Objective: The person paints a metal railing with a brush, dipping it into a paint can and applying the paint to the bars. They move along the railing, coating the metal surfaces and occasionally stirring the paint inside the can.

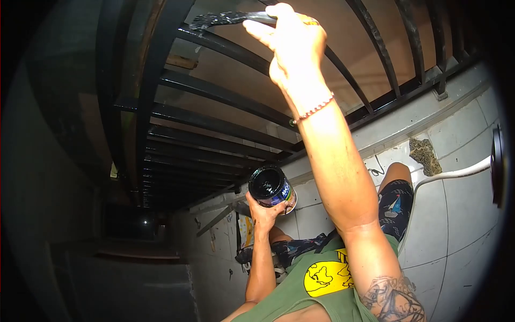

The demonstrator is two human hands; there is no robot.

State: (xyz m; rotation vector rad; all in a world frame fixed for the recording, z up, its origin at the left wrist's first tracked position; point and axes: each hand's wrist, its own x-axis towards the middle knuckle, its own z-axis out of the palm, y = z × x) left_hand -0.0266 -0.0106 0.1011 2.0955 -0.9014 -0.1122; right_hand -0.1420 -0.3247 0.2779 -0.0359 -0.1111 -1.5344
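Your right grip, closed round the handle, holds a brush; its wet, black bristles lie beyond the fingers, at or just beside the glossy, straight-edged bars. Your left grip, lower down, curls round a cylindrical can of dark paint. Thin, lengthwise strokes should suit such bars; keep the can level.

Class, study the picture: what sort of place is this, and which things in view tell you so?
Probably a porch or balcony of a home, though the picture cannot settle which. The signs are the row of black metal bars, the low pale ledge beneath them and the pale floor tiles.
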